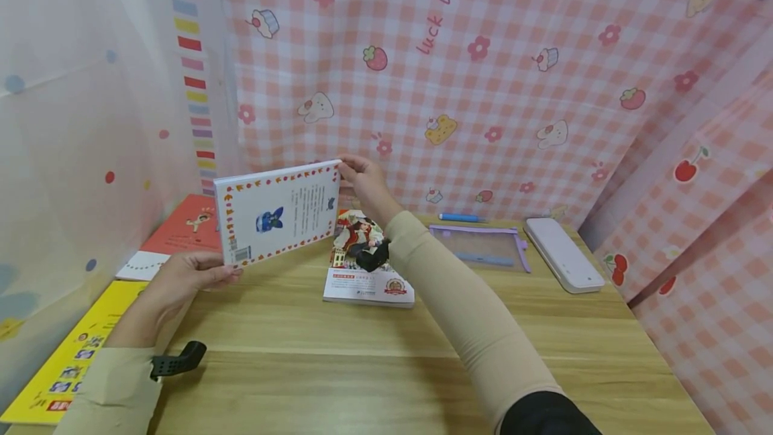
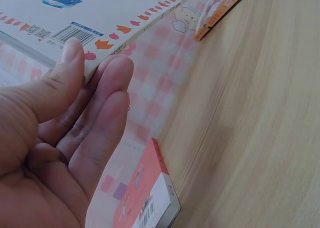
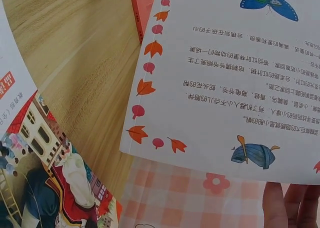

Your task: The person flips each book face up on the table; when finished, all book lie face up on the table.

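White book, head view: held up slanted between the hands over the table (image 1: 302,354), back cover (image 1: 284,247) facing the wearer.
Left hand (image 1: 187,277): thumb and fingers pinching the white book's lower left corner.
Right hand (image 1: 368,183): gripping its upper right corner, thumb in front.
Left side: red book (image 1: 181,230), partly behind the white book; yellow book (image 1: 115,311) nearer, partly hidden by the left arm.
Under right hand: illustrated book (image 1: 362,289), lying flat – part covered.
Right side: pouch (image 1: 483,244), blue pen (image 1: 461,217) just behind it, pale case (image 1: 561,254) beside it.
White book, left wrist view: barcode corner in the pinch – thumb on the cover, fingers beneath.
White book, right wrist view: printed text inverted; right fingertips partly visible past its edge, illustrated book apart at left.
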The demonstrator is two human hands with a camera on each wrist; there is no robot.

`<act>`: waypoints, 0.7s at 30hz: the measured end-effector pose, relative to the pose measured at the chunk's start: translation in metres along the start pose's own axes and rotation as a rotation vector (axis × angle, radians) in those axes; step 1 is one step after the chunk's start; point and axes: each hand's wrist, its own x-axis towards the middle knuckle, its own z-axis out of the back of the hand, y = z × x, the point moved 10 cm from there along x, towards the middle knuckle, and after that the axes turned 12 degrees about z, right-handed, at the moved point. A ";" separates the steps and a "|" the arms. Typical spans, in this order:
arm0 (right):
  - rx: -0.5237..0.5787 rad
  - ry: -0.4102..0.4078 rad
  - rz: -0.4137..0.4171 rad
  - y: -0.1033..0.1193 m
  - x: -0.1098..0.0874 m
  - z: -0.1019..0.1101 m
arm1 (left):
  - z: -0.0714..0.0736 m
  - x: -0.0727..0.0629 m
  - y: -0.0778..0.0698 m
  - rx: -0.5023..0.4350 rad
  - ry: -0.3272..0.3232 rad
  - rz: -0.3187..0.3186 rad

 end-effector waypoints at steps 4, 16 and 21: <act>0.013 -0.005 -0.004 -0.002 0.000 0.001 | 0.003 0.000 -0.001 -0.005 -0.017 -0.016; 0.014 -0.027 -0.013 -0.005 0.001 0.005 | 0.008 0.000 0.001 -0.025 -0.037 -0.018; 0.044 -0.042 -0.026 -0.007 0.000 0.006 | 0.010 0.000 0.001 -0.057 -0.043 -0.034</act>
